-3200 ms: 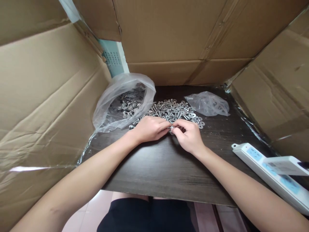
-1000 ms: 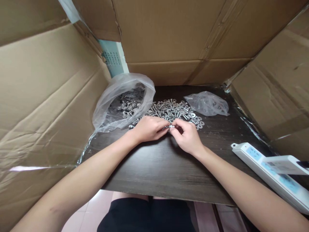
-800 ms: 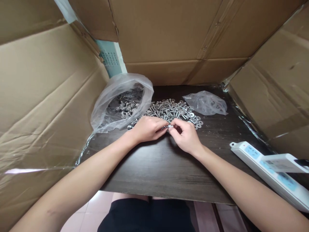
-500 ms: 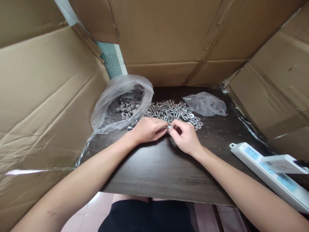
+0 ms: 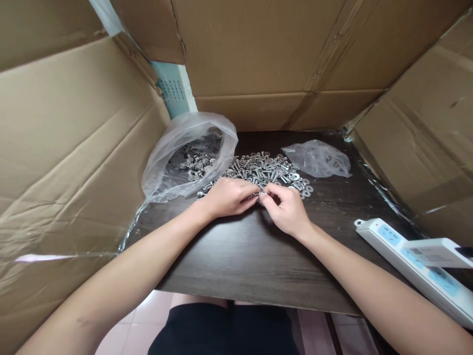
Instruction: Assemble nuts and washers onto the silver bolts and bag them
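Observation:
My left hand (image 5: pixel 233 198) is closed in a pinch on a small silver bolt (image 5: pixel 256 194), just in front of the hardware pile. Against it, my right hand (image 5: pixel 287 208) has thumb and forefinger pressed round the other end of the same bolt. The fingertips of both hands nearly meet and cover most of the bolt, so any nut or washer on it is hard to make out. Right behind the hands spreads a heap of loose bolts, nuts and washers (image 5: pixel 254 167).
An open clear plastic bag (image 5: pixel 157 180) with assembled bolts inside stands at the left. A smaller plastic bag (image 5: pixel 318 158) lies at the back right. A white power strip (image 5: pixel 377 231) with a plug rests on the right of the dark table (image 5: pixel 236 261). Cardboard walls (image 5: pixel 258 49) enclose it.
The right thumb and forefinger have closed further over the bolt's end, which showed more plainly before. Both hands stay in about the same place; the view has shifted slightly.

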Available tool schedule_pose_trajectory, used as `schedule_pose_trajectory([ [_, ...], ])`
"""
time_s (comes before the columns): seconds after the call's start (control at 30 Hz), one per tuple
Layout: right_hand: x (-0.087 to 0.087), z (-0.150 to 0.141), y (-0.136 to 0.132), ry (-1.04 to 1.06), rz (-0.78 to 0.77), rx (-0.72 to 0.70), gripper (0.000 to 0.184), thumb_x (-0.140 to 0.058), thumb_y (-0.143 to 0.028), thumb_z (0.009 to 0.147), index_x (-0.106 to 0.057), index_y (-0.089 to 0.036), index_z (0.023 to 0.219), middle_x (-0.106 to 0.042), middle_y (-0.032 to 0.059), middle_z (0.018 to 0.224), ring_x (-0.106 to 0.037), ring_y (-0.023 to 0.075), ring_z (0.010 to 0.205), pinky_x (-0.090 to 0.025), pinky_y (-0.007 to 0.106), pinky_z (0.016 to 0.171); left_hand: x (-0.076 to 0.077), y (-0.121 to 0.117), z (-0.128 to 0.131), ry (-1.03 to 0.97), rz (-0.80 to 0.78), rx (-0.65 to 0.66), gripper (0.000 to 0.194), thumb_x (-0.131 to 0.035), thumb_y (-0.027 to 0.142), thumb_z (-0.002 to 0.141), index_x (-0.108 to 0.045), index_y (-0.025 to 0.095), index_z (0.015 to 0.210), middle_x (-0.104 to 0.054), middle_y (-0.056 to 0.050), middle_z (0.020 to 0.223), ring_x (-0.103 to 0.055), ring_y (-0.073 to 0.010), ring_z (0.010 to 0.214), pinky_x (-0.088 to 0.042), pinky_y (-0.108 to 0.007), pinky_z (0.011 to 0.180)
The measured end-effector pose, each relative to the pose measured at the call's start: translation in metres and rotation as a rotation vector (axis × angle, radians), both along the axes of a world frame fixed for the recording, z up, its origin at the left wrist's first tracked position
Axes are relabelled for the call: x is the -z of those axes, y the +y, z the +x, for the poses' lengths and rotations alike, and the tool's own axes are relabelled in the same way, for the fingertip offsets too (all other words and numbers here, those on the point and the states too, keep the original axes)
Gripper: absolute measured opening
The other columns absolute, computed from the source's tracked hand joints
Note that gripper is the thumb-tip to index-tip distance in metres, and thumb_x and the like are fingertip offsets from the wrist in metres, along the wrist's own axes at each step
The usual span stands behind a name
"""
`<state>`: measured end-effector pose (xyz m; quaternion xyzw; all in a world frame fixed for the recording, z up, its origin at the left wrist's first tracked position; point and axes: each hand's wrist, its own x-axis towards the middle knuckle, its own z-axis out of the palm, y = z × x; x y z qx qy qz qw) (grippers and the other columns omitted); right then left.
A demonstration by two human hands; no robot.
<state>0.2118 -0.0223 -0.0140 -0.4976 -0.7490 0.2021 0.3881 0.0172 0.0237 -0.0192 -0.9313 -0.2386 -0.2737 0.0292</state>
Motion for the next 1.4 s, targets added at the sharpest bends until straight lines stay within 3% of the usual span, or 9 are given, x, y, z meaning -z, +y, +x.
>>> schedule_pose_trajectory([
  [0.3, -0.002, -0.0007, -0.0006, -0.023, 0.001, -0.022, 0.041, -0.047, -0.033, 0.094, -0.033, -0.022, 0.057, -0.033, -0.0046, 0.052, -0.034, 0.0111, 0.05, -0.027, 0.028, 0.053, -0.002, -0.0011, 0.0003, 0.0, -0.007, 0.012, 0.029, -0.046, 0.031, 0.102, -0.067, 0.017, 0.087, -0.071, -0.003, 0.075, -0.067, -0.0157, 0.068, -0.042, -0.027, 0.059],
  [0.77, 0.0004, -0.0004, 0.0005, -0.05, 0.023, -0.014, 0.034, -0.051, -0.027, 0.086, -0.032, -0.022, 0.058, -0.037, -0.0048, 0.05, -0.035, 0.0109, 0.049, -0.027, 0.027, 0.052, -0.0001, -0.0012, 0.0008, 0.002, -0.016, 0.003, 0.023, -0.05, 0.03, 0.1, -0.068, 0.018, 0.091, -0.073, -0.002, 0.078, -0.068, -0.0161, 0.07, -0.042, -0.028, 0.06],
  [0.87, 0.0003, -0.0005, 0.0002, -0.052, 0.012, 0.0, 0.032, -0.052, -0.027, 0.086, -0.036, -0.022, 0.059, -0.041, -0.0044, 0.051, -0.039, 0.0113, 0.049, -0.029, 0.027, 0.053, -0.0006, -0.0007, 0.0002, 0.0, -0.022, -0.003, 0.023, -0.05, 0.03, 0.1, -0.068, 0.018, 0.09, -0.072, -0.002, 0.077, -0.068, -0.0159, 0.069, -0.042, -0.028, 0.059],
  [1.03, 0.002, 0.0003, 0.0002, -0.015, -0.002, 0.018, 0.012, -0.055, -0.027, 0.085, -0.053, -0.021, 0.075, -0.052, -0.0031, 0.06, -0.049, 0.0132, 0.055, -0.036, 0.027, 0.057, -0.0015, -0.0003, -0.0008, 0.008, -0.043, -0.005, 0.024, -0.051, 0.03, 0.099, -0.069, 0.018, 0.09, -0.073, -0.003, 0.078, -0.068, -0.0162, 0.07, -0.041, -0.028, 0.059],
  [1.2, 0.0015, 0.0002, 0.0009, -0.011, -0.042, 0.009, 0.015, -0.053, -0.027, 0.085, -0.051, -0.021, 0.071, -0.049, -0.0037, 0.057, -0.045, 0.0128, 0.052, -0.034, 0.027, 0.055, -0.0015, -0.0006, 0.0, 0.016, -0.082, -0.01, 0.024, -0.052, 0.033, 0.099, -0.068, 0.018, 0.09, -0.072, -0.002, 0.075, -0.067, -0.0153, 0.066, -0.041, -0.027, 0.058],
  [1.4, -0.0027, 0.0005, 0.0016, 0.082, -0.078, 0.039, 0.018, -0.051, -0.028, 0.086, -0.053, -0.021, 0.07, -0.048, -0.0038, 0.055, -0.044, 0.0129, 0.052, -0.034, 0.027, 0.054, -0.0042, -0.003, 0.0006, -0.031, -0.125, -0.05, 0.028, -0.049, 0.038, 0.101, -0.069, 0.019, 0.107, -0.072, -0.002, 0.075, -0.068, -0.0156, 0.066, -0.042, -0.026, 0.057],
])
